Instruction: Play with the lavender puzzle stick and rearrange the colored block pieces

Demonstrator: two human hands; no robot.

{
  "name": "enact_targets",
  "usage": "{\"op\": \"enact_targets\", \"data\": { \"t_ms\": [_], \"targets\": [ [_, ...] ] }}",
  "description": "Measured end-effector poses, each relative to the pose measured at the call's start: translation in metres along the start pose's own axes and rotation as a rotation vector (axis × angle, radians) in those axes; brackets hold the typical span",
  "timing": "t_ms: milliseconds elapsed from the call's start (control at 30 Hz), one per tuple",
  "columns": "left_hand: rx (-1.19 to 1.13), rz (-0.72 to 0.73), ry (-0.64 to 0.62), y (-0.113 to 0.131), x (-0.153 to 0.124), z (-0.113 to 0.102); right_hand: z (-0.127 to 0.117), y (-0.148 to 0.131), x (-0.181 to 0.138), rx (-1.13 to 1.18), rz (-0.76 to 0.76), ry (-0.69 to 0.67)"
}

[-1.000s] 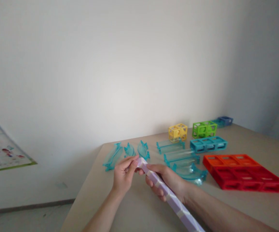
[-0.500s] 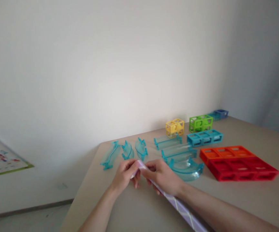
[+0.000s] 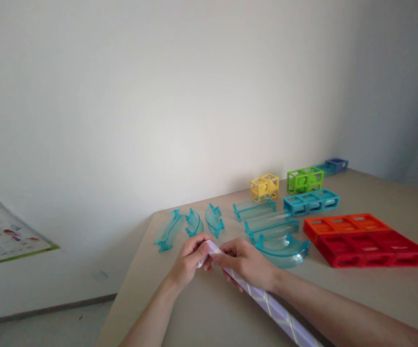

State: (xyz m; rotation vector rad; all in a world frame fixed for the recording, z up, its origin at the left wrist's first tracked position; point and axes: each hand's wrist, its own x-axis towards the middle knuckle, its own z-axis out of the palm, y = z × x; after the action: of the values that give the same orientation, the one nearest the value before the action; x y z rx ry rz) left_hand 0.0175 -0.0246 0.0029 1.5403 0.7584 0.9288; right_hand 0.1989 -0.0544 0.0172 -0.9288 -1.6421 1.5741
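Note:
Both of my hands hold a long lilac bar [image 3: 266, 303] with pale cross bands, which slants from the table's middle toward the lower right. My left hand [image 3: 189, 262] pinches its far tip. My right hand [image 3: 247, 265] grips it just behind that tip. Teal see-through track pieces [image 3: 281, 248] lie on the beige table [image 3: 375, 299] right behind my hands.
Further teal curved pieces [image 3: 194, 224] lie at the table's far left edge. A red and orange grid block [image 3: 366, 241] sits at the right, with a teal frame row [image 3: 312, 202], green cubes [image 3: 304, 180] and yellow cubes [image 3: 264, 187] behind it. A poster [image 3: 2, 231] hangs low on the left wall.
My right hand slid up the bar to meet my left hand at the tip, and the bar now lies lower and flatter. The view shifted slightly.

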Motion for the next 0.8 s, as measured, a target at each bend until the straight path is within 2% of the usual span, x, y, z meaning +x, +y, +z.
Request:
{"op": "enact_targets", "data": {
  "t_ms": [133, 267, 433, 633, 800],
  "targets": [
    [0.032, 0.047, 0.057, -0.001, -0.001, -0.002, 0.001, 0.006, 0.003, 0.078, 0.012, 0.013],
    [-0.001, 0.077, 0.037, 0.001, -0.001, 0.0, 0.002, 0.005, 0.004, 0.107, 0.022, 0.01],
    [-0.087, 0.022, 0.031, 0.006, -0.001, 0.003, 0.003, -0.001, 0.002, 0.283, 0.121, -0.06],
    [-0.183, -0.049, -0.019, 0.011, -0.003, 0.002, -0.002, 0.001, 0.003, 0.498, 0.166, -0.146],
    [-0.122, -0.008, 0.022, 0.01, -0.002, 0.001, 0.001, 0.003, 0.006, 0.545, 0.159, -0.101]
  ]
}}
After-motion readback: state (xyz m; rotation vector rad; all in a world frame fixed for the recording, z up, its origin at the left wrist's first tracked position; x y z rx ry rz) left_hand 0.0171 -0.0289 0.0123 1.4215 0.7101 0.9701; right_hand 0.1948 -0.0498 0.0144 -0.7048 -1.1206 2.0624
